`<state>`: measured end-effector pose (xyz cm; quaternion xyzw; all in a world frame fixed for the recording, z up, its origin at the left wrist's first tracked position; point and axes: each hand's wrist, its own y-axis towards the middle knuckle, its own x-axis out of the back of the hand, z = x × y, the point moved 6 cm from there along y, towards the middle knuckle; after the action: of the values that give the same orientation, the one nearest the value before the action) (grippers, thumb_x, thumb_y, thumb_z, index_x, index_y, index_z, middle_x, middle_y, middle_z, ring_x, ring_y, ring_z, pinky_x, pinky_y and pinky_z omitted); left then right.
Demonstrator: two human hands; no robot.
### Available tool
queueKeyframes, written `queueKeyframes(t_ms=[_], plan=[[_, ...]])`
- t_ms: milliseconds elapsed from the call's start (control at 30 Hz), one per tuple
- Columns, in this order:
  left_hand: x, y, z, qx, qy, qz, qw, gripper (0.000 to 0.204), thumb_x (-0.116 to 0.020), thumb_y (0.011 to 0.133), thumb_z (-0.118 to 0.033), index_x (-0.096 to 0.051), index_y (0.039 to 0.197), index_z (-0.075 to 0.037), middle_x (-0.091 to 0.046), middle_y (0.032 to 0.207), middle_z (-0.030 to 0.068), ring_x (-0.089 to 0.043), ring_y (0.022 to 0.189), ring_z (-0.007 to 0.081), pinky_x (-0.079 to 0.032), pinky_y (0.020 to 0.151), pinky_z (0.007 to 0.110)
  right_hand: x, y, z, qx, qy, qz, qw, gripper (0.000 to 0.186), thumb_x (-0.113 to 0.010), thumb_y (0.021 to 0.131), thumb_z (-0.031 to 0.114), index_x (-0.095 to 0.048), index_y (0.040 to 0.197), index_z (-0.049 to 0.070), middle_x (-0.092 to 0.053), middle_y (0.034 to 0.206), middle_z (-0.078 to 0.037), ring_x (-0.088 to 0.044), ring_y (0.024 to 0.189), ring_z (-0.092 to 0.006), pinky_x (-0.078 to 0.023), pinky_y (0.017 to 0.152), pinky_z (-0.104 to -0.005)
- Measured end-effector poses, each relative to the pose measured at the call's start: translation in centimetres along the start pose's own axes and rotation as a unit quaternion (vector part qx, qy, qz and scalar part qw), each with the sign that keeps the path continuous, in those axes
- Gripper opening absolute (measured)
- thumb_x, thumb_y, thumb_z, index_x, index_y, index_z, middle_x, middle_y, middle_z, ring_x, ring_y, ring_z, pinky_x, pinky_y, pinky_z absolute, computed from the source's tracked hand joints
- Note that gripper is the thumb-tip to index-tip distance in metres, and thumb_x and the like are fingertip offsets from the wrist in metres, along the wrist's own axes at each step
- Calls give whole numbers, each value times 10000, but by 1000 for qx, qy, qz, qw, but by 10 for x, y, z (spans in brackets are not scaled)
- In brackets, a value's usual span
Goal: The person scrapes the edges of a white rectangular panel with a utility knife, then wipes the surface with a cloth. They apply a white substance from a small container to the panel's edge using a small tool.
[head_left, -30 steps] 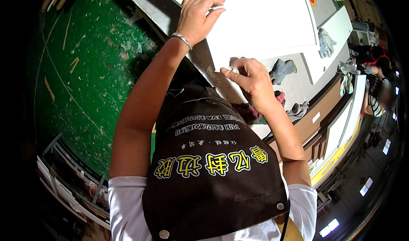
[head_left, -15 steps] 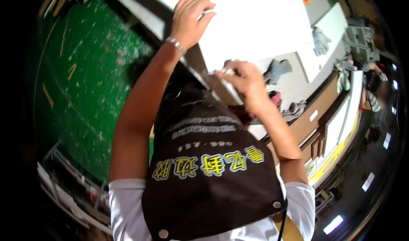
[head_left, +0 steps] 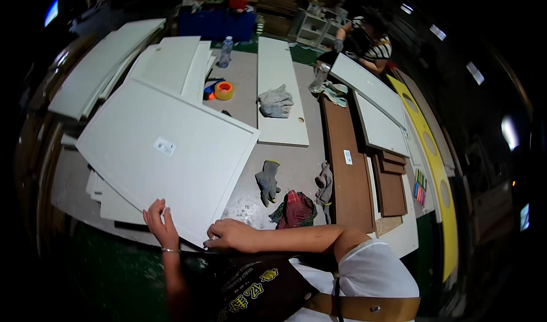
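A large white panel (head_left: 171,145) with a raised rim and a paper label lies tilted across the stack on the worktable. My left hand (head_left: 161,226), with a bracelet at the wrist, rests at its near edge, and a small white piece shows between thumb and finger. At the panel's near corner, my right hand (head_left: 232,235) is closed, its fingers curled over the rim. Something small and greyish shows at those fingertips, too small to name.
Grey gloves (head_left: 268,182), a red checked cloth (head_left: 297,209) and orange tape (head_left: 224,91) lie on the worktable (head_left: 242,202). Brown boards (head_left: 345,168) and a yellow panel with round holes (head_left: 427,145) stand right. A clear bottle (head_left: 226,51) is behind; a co-worker (head_left: 370,43) is far right.
My view has lifted and turned, so the whole table and the co-worker now show. Both hands remain at the white panel's near edge, the right one at its corner.
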<state>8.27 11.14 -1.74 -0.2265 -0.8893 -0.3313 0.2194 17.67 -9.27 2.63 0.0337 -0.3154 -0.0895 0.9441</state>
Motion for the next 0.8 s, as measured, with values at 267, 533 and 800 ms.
queueKeyframes(t_ms=[267, 533, 800], plan=[[-2, 1, 7, 2, -11, 8, 1000, 74, -584, 929, -88, -601, 1000, -76, -701, 1147, 84, -611, 1179, 280, -157, 1208, 536, -20, -15, -9, -4, -22, -2, 1000, 291, -680, 870, 291, -634, 938, 12, -592, 903, -168, -600, 905, -374, -483, 751, -474], [-5, -1, 10, -9, -7, 6, 1000, 92, -579, 938, -107, -611, 1018, -76, -700, 1147, 85, -613, 1165, 275, -149, 1209, 537, -7, -23, 15, 104, -73, -65, 990, 212, -675, 855, 192, -723, 1046, 111, -593, 976, -113, -610, 933, -321, -493, 763, -431], [-6, 1, 5, -14, -2, 1, 1000, 104, -590, 937, -102, -617, 1033, -70, -705, 1136, 81, -619, 1153, 269, -174, 1203, 523, -30, -41, 1, 90, -89, 52, 991, 183, -670, 910, 180, -722, 1080, 138, -600, 944, -104, -612, 919, -321, -503, 751, -414]])
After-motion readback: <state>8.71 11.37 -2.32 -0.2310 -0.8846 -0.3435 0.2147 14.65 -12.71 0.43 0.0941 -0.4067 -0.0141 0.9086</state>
